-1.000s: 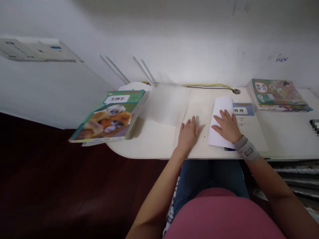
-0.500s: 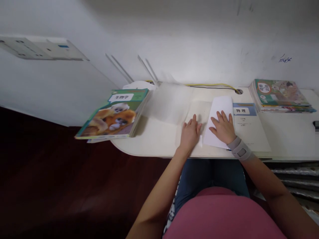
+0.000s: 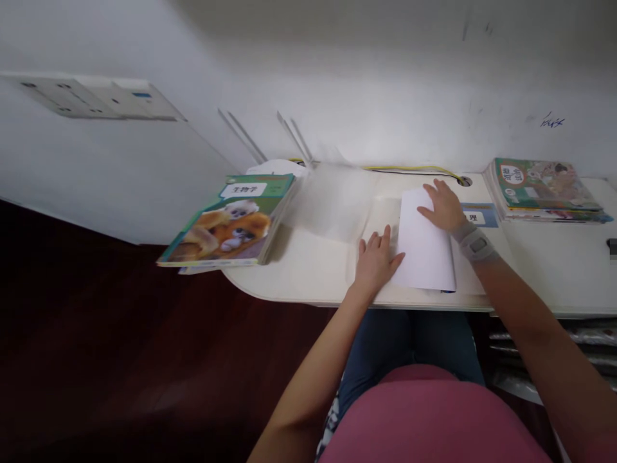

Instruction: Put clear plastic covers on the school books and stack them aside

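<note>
A folded white paper flap (image 3: 424, 257) lies over the left part of a book with a blue band and a pale cover (image 3: 486, 217). My right hand (image 3: 443, 204) rests with spread fingers on the upper end of the flap. At the flap's left edge, my left hand (image 3: 376, 257) lies with its fingers apart, the thumb touching the paper. Left of it, a translucent sheet (image 3: 328, 202) is spread on the white desk (image 3: 299, 270).
A stack of books with a monkey cover (image 3: 231, 225) overhangs the desk's left end. More books (image 3: 554, 186) are piled at the right. Behind, a yellow cable (image 3: 414, 168) runs along the wall near thin white antennas (image 3: 294, 136).
My right hand has moved up along the paper, which now lies flatter and covers more of the book's left side. My left thumb has spread right onto the paper's edge. The view has shifted slightly.
</note>
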The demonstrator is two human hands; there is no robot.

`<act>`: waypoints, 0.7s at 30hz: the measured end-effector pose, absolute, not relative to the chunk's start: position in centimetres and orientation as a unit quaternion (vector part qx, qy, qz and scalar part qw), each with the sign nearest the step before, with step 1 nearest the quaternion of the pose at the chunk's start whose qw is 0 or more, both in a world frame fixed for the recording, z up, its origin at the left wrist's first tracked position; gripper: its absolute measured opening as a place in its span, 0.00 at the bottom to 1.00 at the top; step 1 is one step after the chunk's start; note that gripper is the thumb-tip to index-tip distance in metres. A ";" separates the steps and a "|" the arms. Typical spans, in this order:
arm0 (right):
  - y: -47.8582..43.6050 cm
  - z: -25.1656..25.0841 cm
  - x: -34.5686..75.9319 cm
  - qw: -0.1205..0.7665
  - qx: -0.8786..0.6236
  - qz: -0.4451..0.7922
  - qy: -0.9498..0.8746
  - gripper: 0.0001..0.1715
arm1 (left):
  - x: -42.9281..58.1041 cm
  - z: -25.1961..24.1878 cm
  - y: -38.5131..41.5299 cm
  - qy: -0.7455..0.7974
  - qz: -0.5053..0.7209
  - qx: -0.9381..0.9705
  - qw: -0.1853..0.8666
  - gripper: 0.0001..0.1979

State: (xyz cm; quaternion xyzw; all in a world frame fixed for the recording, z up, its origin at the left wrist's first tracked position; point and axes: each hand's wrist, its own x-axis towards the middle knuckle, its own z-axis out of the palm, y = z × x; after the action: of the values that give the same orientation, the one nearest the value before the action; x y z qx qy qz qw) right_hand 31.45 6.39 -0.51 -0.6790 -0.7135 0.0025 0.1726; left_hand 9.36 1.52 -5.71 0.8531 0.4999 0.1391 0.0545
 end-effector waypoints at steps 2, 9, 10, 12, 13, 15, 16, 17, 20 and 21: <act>8.5 -1.0 32.9 0.191 -0.699 0.023 -0.688 0.39 | 9.4 -5.6 1.5 0.504 0.138 0.851 0.057 0.37; 9.2 -3.2 33.0 0.235 -0.738 0.013 -0.632 0.33 | 9.5 -5.5 1.4 0.508 0.139 0.848 0.061 0.35; 9.0 -3.2 32.8 0.234 -0.740 -0.002 -0.631 0.32 | 9.6 -5.6 1.4 0.509 0.141 0.847 0.060 0.35; 8.7 -3.0 32.5 0.220 -0.742 -0.027 -0.633 0.31 | 9.7 -5.6 1.4 0.513 0.144 0.844 0.060 0.34; 8.5 -2.9 32.4 0.211 -0.742 -0.035 -0.635 0.30 | 9.8 -5.6 1.4 0.515 0.146 0.842 0.060 0.33; 8.4 -2.6 32.0 0.192 -0.744 -0.040 -0.639 0.28 | 9.9 -5.6 1.3 0.518 0.152 0.840 0.062 0.32; 8.3 -2.4 31.8 0.185 -0.744 -0.040 -0.641 0.26 | 9.9 -5.6 1.3 0.517 0.156 0.839 0.063 0.31; 8.2 -2.3 31.6 0.180 -0.742 -0.039 -0.644 0.25 | 10.0 -5.6 1.3 0.515 0.160 0.839 0.063 0.31; 8.1 -2.1 31.0 0.167 -0.734 -0.039 -0.656 0.23 | 10.0 -5.6 1.2 0.510 0.174 0.840 0.061 0.30; 8.1 -2.1 30.8 0.162 -0.732 -0.040 -0.660 0.22 | 10.0 -5.6 1.3 0.510 0.178 0.840 0.061 0.30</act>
State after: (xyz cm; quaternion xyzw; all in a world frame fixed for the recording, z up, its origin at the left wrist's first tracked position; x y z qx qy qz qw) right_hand 30.83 8.08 -2.07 -0.7323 -0.6602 -0.0403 0.1622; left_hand 10.02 1.25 -5.62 0.8396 0.5097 0.1776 0.0607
